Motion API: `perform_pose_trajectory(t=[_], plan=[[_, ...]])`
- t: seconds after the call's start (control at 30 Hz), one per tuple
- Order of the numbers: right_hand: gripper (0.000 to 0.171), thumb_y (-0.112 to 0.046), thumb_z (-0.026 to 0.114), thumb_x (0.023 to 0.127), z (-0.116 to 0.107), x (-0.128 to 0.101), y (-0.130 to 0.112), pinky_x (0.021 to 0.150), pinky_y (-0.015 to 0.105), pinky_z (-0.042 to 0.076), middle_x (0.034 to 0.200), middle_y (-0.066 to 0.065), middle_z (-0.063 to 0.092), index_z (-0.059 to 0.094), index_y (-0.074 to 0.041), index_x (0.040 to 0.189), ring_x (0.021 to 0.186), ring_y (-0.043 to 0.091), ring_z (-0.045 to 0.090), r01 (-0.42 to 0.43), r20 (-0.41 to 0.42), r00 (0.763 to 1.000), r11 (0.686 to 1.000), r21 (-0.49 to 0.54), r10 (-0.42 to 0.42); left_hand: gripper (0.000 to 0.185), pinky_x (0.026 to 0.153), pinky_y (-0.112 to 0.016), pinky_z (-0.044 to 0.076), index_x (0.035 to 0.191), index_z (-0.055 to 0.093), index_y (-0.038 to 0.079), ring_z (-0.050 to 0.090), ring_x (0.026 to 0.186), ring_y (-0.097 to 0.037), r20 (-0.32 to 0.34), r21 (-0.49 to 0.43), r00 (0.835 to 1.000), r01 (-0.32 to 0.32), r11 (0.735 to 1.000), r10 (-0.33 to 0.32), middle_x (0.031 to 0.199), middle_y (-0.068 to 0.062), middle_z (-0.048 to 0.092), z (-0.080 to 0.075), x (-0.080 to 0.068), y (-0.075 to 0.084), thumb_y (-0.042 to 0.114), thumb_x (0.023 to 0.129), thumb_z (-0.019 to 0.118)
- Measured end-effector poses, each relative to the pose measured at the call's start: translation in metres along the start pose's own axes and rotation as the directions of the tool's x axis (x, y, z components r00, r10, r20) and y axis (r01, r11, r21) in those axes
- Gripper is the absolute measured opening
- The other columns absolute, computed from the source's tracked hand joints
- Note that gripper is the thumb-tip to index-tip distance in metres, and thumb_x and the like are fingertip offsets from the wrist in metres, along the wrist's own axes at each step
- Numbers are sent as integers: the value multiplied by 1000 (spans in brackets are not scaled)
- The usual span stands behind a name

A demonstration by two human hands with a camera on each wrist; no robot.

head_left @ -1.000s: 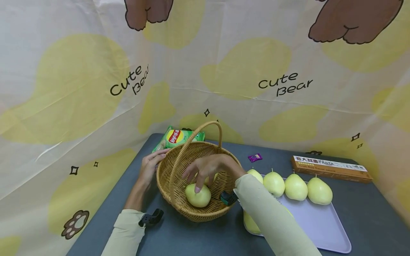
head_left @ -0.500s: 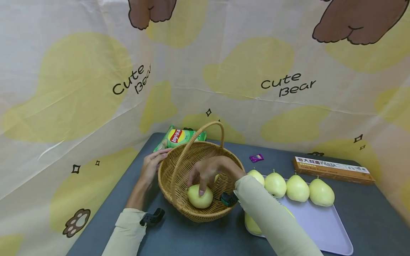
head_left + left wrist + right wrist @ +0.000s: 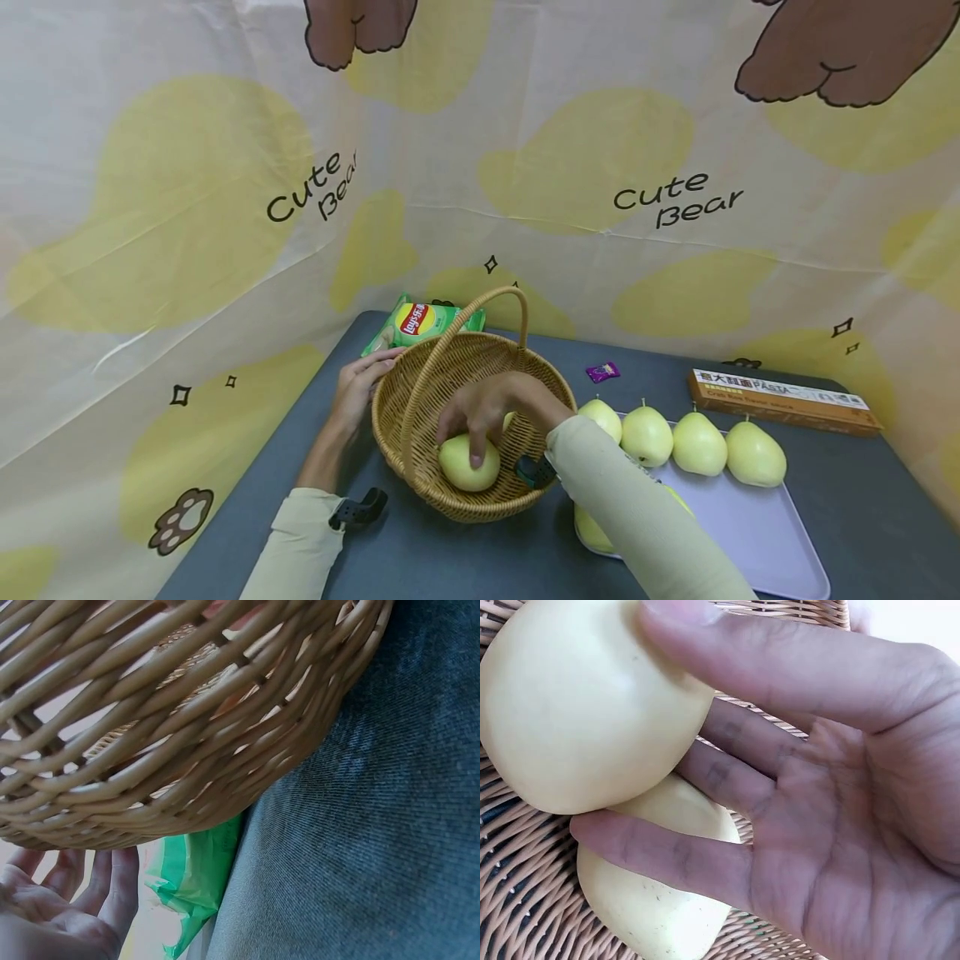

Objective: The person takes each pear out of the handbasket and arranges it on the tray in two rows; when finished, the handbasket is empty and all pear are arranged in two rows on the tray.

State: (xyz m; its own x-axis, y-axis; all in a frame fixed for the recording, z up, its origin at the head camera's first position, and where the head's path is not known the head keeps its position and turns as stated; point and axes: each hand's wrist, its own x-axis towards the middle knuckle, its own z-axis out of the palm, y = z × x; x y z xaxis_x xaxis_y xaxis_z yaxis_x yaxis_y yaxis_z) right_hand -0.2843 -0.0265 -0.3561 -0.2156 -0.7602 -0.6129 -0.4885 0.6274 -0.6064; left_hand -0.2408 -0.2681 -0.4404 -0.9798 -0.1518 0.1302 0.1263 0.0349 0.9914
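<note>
A round wicker basket (image 3: 405,400) with a tall arched handle stands on the table, its opening tilted toward me. Inside it my right hand (image 3: 483,406) grips a pale yellow-green pear (image 3: 468,468), thumb on the near side and fingers round the far side. In the right wrist view, a second pear (image 3: 656,907) lies against the wicker under the held one. My left hand (image 3: 356,396) touches the basket's outer left side with its fingertips. The left wrist view shows those fingers (image 3: 124,889) loosely extended against the weave, the thumb out of sight.
Several pears (image 3: 699,443) line the far edge of a lilac tray (image 3: 750,525) at right; others are partly behind my right sleeve. A green chip bag (image 3: 427,321) lies behind the basket, a purple packet (image 3: 602,372) beyond the tray, a pasta box (image 3: 783,404) at far right.
My right hand has moved down and closed its fingers and thumb round the pear in the basket. The left hand stays at the basket's side. The view has shifted slightly.
</note>
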Motion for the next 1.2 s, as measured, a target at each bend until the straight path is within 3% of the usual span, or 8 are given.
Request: perform_pose_trajectory(t=[0.2,0.5,0.73,1.0,1.2], plan=[[62,5,87,82,1,1,-1,84,39,64,139,1,65,69,-18,137,109,10,61,14,10,1000,1000,-13,-14,39,78,-28,64,136,72,4,73,102,-12,1,-1,1000,-1,1000,1,135,-17,69,0,0,0,28,108,61],[59,4,89,80,4,0,1,81,38,66,129,0,70,71,-16,133,105,11,65,19,-42,999,1000,21,-18,39,77,-28,64,136,72,4,74,100,-13,5,-1,1000,-3,1000,3,131,-13,72,0,0,-1,28,107,61],[53,-4,91,81,2,-5,3,80,50,66,116,-3,69,73,-18,130,97,12,66,67,-125,990,998,-3,-67,39,77,-28,64,136,72,4,73,102,-14,4,-1,1000,-5,1000,5,127,-9,74,1,1,0,28,107,62],[51,-16,90,84,-2,-19,3,79,33,64,114,-5,73,75,-20,132,104,15,66,124,-210,970,992,-5,-123,39,80,-27,64,137,71,3,74,102,-12,0,-11,1000,4,1000,-4,128,-7,72,2,1,-1,27,108,61],[52,-20,90,83,-3,-29,7,83,32,62,116,-3,71,73,-19,133,107,17,67,134,-270,954,991,2,-129,39,79,-28,64,137,70,2,75,99,-12,3,-27,1000,9,1000,-8,128,-9,73,1,1,-1,26,108,61]])
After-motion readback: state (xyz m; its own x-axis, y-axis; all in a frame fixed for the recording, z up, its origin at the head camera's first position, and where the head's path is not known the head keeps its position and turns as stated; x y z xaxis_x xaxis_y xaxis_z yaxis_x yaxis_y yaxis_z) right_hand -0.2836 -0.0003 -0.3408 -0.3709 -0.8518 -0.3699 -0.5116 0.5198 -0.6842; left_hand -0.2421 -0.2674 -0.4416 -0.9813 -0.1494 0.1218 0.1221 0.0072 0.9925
